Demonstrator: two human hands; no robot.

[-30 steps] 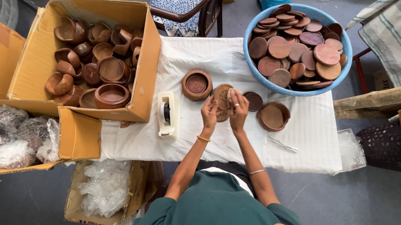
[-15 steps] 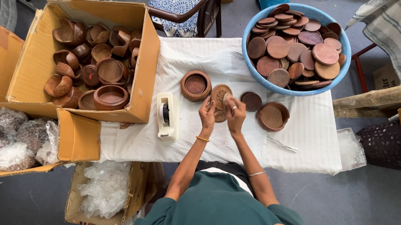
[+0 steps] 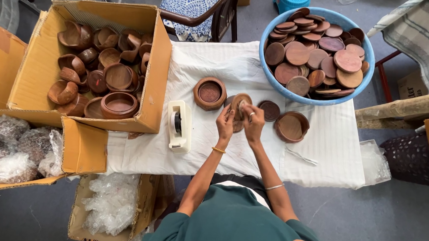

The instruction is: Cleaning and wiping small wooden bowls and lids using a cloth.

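Observation:
Over the middle of a white-clothed table (image 3: 322, 147), my left hand (image 3: 225, 124) and my right hand (image 3: 252, 121) both grip a round wooden lid (image 3: 239, 101), tilted up between them. A wooden bowl (image 3: 209, 93) stands just left of the hands. A small dark wooden lid (image 3: 269, 110) lies to the right, and a larger wooden bowl (image 3: 291, 126) sits beyond it.
A blue tub (image 3: 317, 50) of several wooden lids stands at the back right. A cardboard box (image 3: 99, 64) of wooden bowls sits on the left, a white tape dispenser (image 3: 179, 126) next to it. Plastic bags (image 3: 112, 203) fill a box below. A chair (image 3: 201, 8) stands behind the table.
Both hands have kept hold of the lid and shifted it slightly, turning it between the fingers. Nothing else on the table has moved.

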